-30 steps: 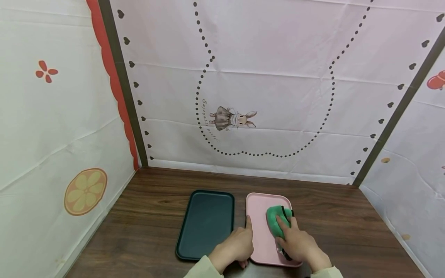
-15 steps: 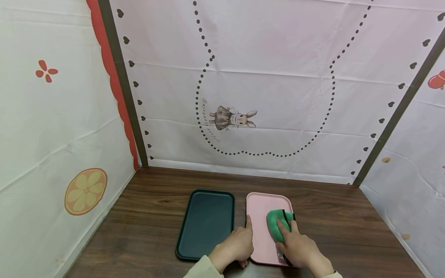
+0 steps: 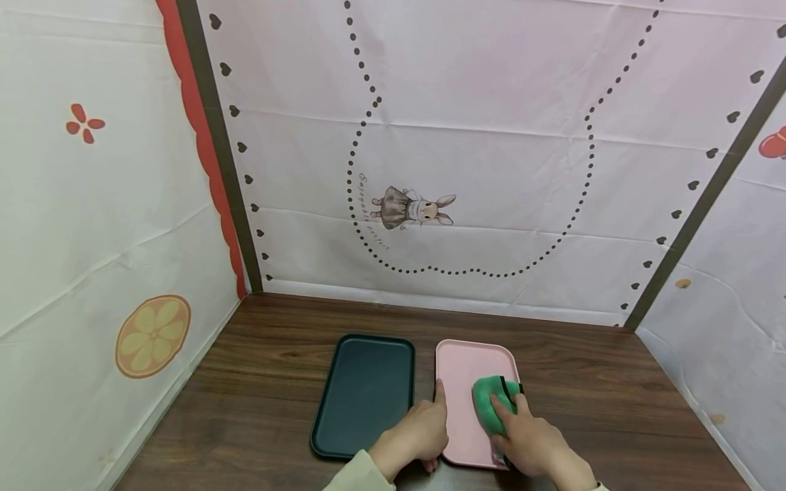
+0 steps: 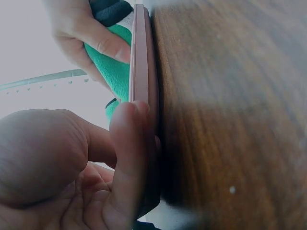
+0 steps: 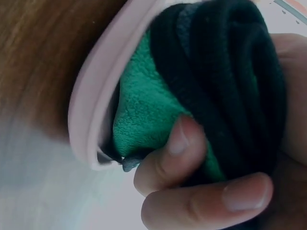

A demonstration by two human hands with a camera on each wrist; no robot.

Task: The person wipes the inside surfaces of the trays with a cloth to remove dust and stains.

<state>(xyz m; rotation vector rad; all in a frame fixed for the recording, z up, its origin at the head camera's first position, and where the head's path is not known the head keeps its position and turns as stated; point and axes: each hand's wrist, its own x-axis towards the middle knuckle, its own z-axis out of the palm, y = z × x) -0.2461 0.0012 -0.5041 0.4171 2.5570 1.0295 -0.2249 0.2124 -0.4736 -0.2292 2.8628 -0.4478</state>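
A pink tray [image 3: 460,436] lies on the dark wood table. My left hand [image 3: 420,431] is at its left edge, index finger stretched along the rim; the left wrist view shows fingertips [image 4: 125,112] against that rim. My right hand [image 3: 531,436] grips a bunched green cloth [image 3: 488,402] with black edging, over the tray's right half. Close up in the right wrist view, fingers [image 5: 180,139] curl over the folded cloth, whose green face lies against the tray's inside near a corner. The hand hides part of the cloth and the tray's lower right corner.
A dark green tray [image 3: 367,395] lies left of the pink one, a narrow strip of table [image 3: 276,382] between them. Printed white sheets stand around the table as a back wall [image 3: 503,170] and side walls.
My right hand has drawn the green cloth slightly toward me along the pink tray's right side. The left hand and both trays stay put; the head view has shifted a little.
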